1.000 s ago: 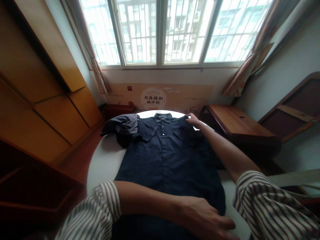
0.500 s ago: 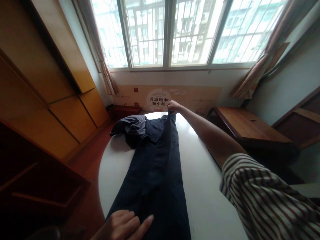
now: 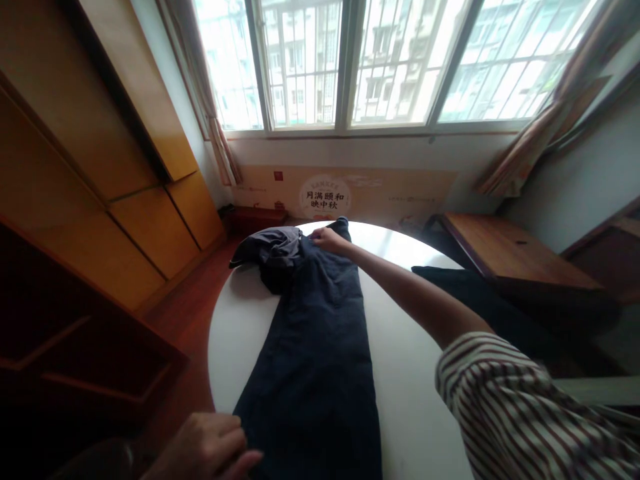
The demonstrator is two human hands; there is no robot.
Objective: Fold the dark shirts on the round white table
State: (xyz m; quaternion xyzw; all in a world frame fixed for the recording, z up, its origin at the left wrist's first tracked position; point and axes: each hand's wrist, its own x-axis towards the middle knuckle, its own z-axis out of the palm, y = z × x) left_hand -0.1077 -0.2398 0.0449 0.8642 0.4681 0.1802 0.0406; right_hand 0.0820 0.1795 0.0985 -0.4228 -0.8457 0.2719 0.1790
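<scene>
A pair of dark navy trousers [image 3: 325, 347] lies lengthwise over the table, folded narrow, with light creases along the legs. At the far end my right hand [image 3: 327, 240] is closed on the upper left part of the cloth, and a small end of fabric shows beyond it. My left hand [image 3: 213, 443], low in the view, has its fingers curled at the near left edge of the trousers; its thumb side points right. Beside the far end, bunched up, is a grey and black piece of cloth [image 3: 275, 250], its kind unclear.
The white round table [image 3: 400, 333] carries the clothes. Another dark cloth [image 3: 450, 287] is at its right edge. A wooden desk [image 3: 515, 250] stands at the right, wooden cabinets [image 3: 150, 227] at the left. Behind are a printed banner [image 3: 390, 193] and barred windows [image 3: 350, 67].
My right hand has brought the far right edge of the trousers left and down, nearer the grey cloth. My left hand has shifted left to the near edge. The view has turned slightly left.
</scene>
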